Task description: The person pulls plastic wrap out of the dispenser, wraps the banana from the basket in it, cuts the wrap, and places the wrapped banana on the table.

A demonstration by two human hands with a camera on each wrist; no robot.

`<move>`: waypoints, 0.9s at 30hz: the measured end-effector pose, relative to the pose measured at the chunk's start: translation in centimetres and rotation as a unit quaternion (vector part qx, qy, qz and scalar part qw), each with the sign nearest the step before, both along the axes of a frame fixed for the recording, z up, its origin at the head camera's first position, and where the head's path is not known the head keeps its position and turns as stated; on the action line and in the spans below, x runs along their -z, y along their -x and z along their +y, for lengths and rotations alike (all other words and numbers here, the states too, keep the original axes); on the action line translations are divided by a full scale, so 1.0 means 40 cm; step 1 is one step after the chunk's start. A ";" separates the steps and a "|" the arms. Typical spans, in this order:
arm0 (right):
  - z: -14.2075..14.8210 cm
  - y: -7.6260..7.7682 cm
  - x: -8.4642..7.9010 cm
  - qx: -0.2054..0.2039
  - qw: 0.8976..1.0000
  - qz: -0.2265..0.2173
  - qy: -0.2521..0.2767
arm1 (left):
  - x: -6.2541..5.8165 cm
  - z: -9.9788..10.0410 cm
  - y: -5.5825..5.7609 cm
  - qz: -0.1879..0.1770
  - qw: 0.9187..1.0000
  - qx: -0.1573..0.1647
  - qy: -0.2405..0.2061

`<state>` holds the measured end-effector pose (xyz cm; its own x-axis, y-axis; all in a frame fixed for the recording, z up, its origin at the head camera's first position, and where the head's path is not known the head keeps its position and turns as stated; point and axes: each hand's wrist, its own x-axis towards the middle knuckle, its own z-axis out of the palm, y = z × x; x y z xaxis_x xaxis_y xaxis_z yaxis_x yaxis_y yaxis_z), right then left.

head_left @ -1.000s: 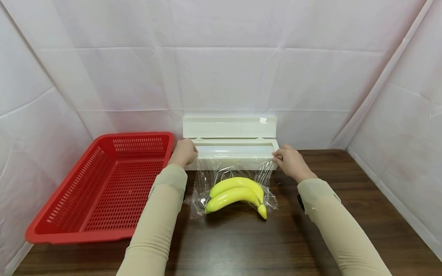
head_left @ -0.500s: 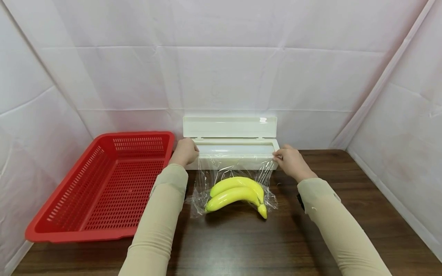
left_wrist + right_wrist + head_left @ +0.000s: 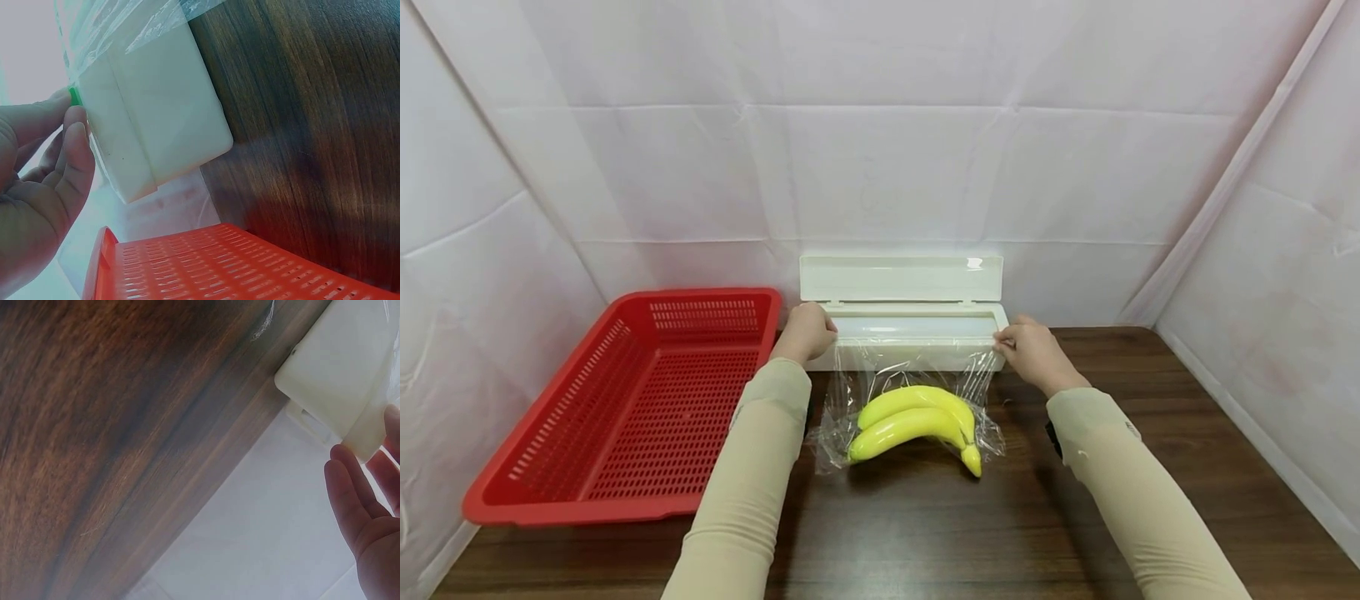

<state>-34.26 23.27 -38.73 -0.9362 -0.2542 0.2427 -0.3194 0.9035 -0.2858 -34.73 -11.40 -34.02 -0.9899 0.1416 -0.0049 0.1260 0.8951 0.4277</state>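
Observation:
A white cling film dispenser (image 3: 917, 358) stands against the back wall with its lid (image 3: 901, 278) raised and a roll of film (image 3: 917, 325) inside. Clear cling film (image 3: 842, 392) runs over its front edge and down across the yellow bananas (image 3: 917, 425). At the dispenser's left end, my left hand (image 3: 807, 331) pinches a small green slider (image 3: 75, 96) on the top front edge between thumb and finger. My right hand (image 3: 1033, 354) grips the dispenser's right front corner, thumb in front at the film's edge and fingers against the end.
A red perforated plastic basket (image 3: 580, 510) stands on the left, its right side close to my left forearm. Under everything lies a dark wooden table (image 3: 925, 542). White cloth walls (image 3: 880, 167) rise behind and on both sides.
My left hand has slid very slightly right along the dispenser's front edge. The right hand, film and bananas hold their places, while the head view has shifted a little.

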 end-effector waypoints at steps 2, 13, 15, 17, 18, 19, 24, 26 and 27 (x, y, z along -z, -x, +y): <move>0.000 0.002 0.003 -0.001 1.000 -0.001 0.000 | 0.003 -0.001 0.001 0.000 1.000 0.001 -0.004; -0.007 0.005 0.010 -0.007 1.000 -0.005 -0.005 | 0.017 -0.011 0.000 0.011 1.000 0.007 -0.013; -0.007 0.007 0.006 -0.008 1.000 -0.001 -0.006 | 0.016 -0.010 0.002 0.018 1.000 0.009 -0.014; -0.007 0.009 0.002 -0.008 1.000 0.000 -0.002 | 0.014 -0.009 0.003 0.021 1.000 0.008 -0.020; -0.007 0.010 0.000 -0.008 1.000 0.001 -0.001 | 0.013 -0.008 0.004 0.021 1.000 0.007 -0.021; -0.006 0.010 -0.001 -0.007 1.000 0.000 -0.001 | 0.011 -0.007 0.003 0.020 1.000 0.006 -0.022; -0.004 0.008 -0.004 -0.005 1.000 -0.008 0.000 | 0.009 -0.003 0.003 0.017 1.000 0.006 -0.021; -0.003 0.007 -0.003 -0.005 1.000 -0.008 0.001 | 0.008 -0.001 0.002 0.020 1.000 0.007 -0.022; -0.002 0.007 -0.002 -0.004 1.000 -0.007 0.002 | 0.008 0.000 0.002 0.023 0.999 0.008 -0.023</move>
